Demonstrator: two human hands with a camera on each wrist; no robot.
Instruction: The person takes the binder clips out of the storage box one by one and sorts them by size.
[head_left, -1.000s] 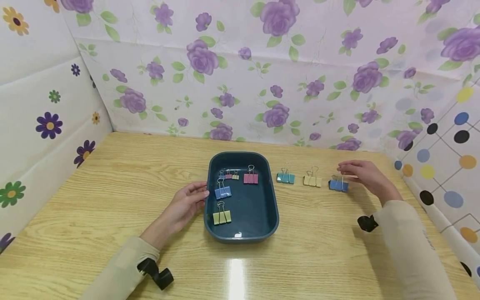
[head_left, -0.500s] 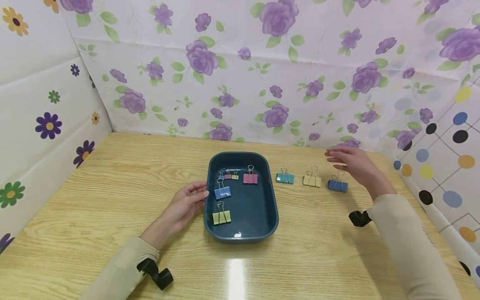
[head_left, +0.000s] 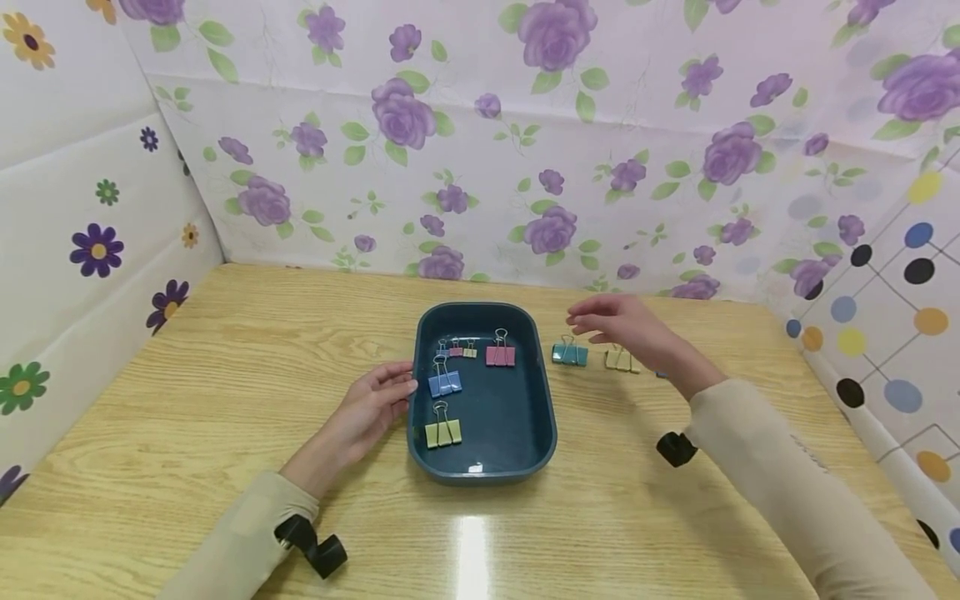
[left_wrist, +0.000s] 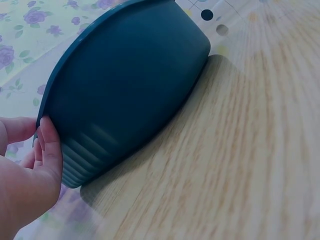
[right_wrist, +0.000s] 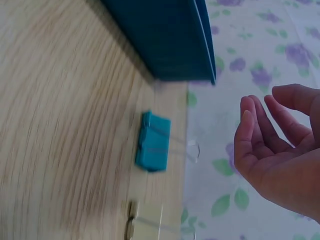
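Note:
My left hand (head_left: 371, 407) holds the left rim of a dark teal plastic tray (head_left: 498, 425); in the left wrist view its thumb and fingers pinch the edge. Inside the tray stand a pink binder clip (head_left: 501, 356), a blue binder clip (head_left: 446, 383), a yellow one (head_left: 443, 433) and several tiny clips (head_left: 456, 352). Right of the tray a teal binder clip (head_left: 570, 356) and a pale yellow binder clip (head_left: 619, 362) stand on the table. My right hand (head_left: 630, 329) hovers above them, empty, fingers loosely bent. Mostly hidden behind its wrist is another blue binder clip (head_left: 662, 375).
The wooden table (head_left: 300, 333) runs back to a floral cloth wall (head_left: 480, 200). Patterned cloth also encloses the left and right sides. A black wrist mount (head_left: 311, 546) sits on the left sleeve, another black mount (head_left: 677, 448) on the right.
My right hand has moved left, from beside the blue clip to over the teal and pale yellow clips, holding nothing. My left hand and the tray have stayed put.

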